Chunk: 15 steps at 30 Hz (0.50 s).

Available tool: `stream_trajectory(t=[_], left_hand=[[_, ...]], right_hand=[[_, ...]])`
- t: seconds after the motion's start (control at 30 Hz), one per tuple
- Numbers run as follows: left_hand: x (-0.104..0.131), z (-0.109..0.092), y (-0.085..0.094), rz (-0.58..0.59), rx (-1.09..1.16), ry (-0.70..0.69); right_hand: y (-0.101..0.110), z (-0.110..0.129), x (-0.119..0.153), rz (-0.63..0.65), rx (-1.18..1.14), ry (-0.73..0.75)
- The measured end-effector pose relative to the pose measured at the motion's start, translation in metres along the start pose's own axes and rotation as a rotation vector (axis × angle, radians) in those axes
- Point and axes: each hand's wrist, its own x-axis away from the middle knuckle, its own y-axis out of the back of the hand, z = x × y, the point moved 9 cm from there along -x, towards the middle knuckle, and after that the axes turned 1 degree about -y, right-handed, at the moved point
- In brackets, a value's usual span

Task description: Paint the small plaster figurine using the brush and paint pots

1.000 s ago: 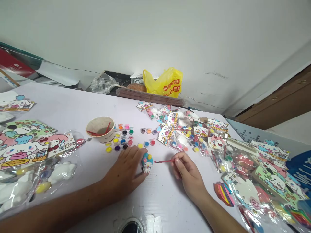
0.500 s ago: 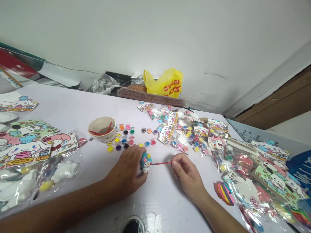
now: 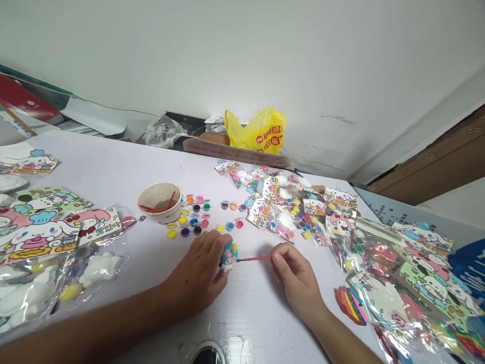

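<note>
A small figurine (image 3: 229,257) with a blue top, a yellow spot and a white lower part is gripped in my left hand (image 3: 202,268), fingers wrapped round its left side. Between thumb and fingertips, my right hand (image 3: 293,270) pinches a thin red paintbrush (image 3: 255,258) held level. The brush's dark tip points left and lies at the figurine's right side; whether it touches I cannot tell. Just beyond my left hand are several small paint pots (image 3: 194,221) in many colours. A paper cup (image 3: 159,202) with murky liquid and red brushes stands behind them.
Plastic packs (image 3: 284,202) with white figures, paints and printed cards spread along the right side. More packs (image 3: 49,263) lie at the left. A yellow plastic bag (image 3: 257,131) sits at the back by the wall. A round dark opening (image 3: 207,353) is at the near edge.
The figurine has turned slightly in my left hand. My right hand and the brush have shifted a little right and down, the tip now slightly away from the figurine's middle.
</note>
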Motion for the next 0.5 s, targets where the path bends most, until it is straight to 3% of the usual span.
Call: stream_trajectory(t=[0.27, 0.5], left_hand=[[-0.0002, -0.0015, -0.0003, -0.01, -0.015, -0.014], [0.0013, 0.0005, -0.0001, -0.014, -0.021, -0.001]], right_hand=[[0.0018, 0.0083, 0.003, -0.067, 0.058, 0.114], [0.0025, 0.0028, 0.0011, -0.035, 0.034, 0.059]])
